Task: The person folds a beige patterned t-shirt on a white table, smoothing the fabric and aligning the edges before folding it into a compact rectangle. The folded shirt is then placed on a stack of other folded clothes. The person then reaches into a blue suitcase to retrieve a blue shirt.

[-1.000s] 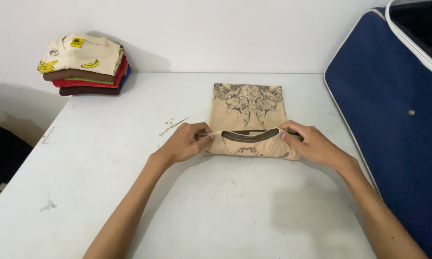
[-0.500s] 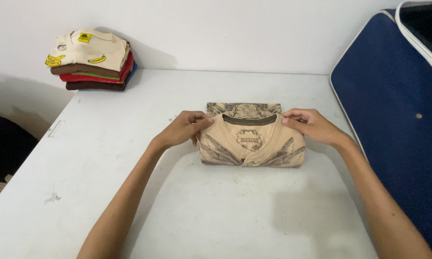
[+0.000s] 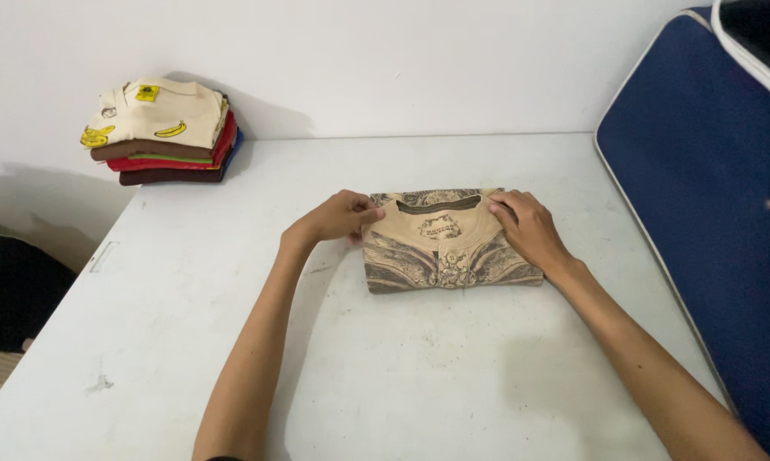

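I saw a scuffed white table (image 3: 402,376). On it lay a folded tan shirt (image 3: 449,243). A stack of folded clothes (image 3: 164,130) sat at its far left corner.

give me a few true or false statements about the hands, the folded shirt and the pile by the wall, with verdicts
1. Both hands rest on the tan folded shirt. True: the left hand is at its left edge, the right hand on its right part.
2. The stack of folded clothes sits at the table's far left corner. True.
3. The top garment of the stack is plain red. False: it is cream with yellow banana prints.
4. The dark blue bag lies on the left. False: it is on the right.
5. The shirt lies spread flat and unfolded. False: it is a compact folded bundle.
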